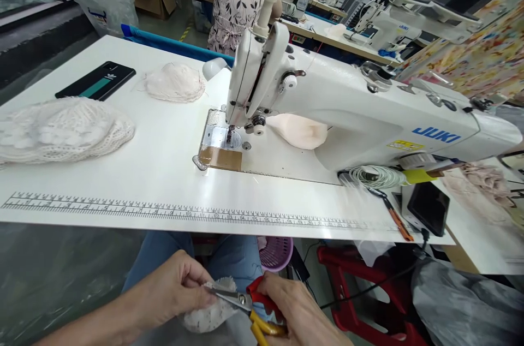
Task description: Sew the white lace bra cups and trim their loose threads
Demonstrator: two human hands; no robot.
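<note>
Above my lap, my left hand [189, 284] pinches the edge of a small white lace fabric piece [210, 317] between thumb and fingers. My right hand [292, 302] grips scissors [241, 300] with red and yellow handles. Their blades point left and reach the edge of the lace, close to my left fingertips. Whether the blades are fully closed I cannot tell. On the table beyond stands a white sewing machine [360, 111], its needle over the metal plate. A pale padded cup [301, 130] lies under the machine's arm.
Left on the table [164, 182] are a lace stack [69, 127], a smaller cream stack [175, 82] and a dark phone [97, 81]. A screwdriver [397, 219] lies at the right. Below are a purple basket [278, 253] and a red stool [352, 297]. A person [241, 2] stands behind.
</note>
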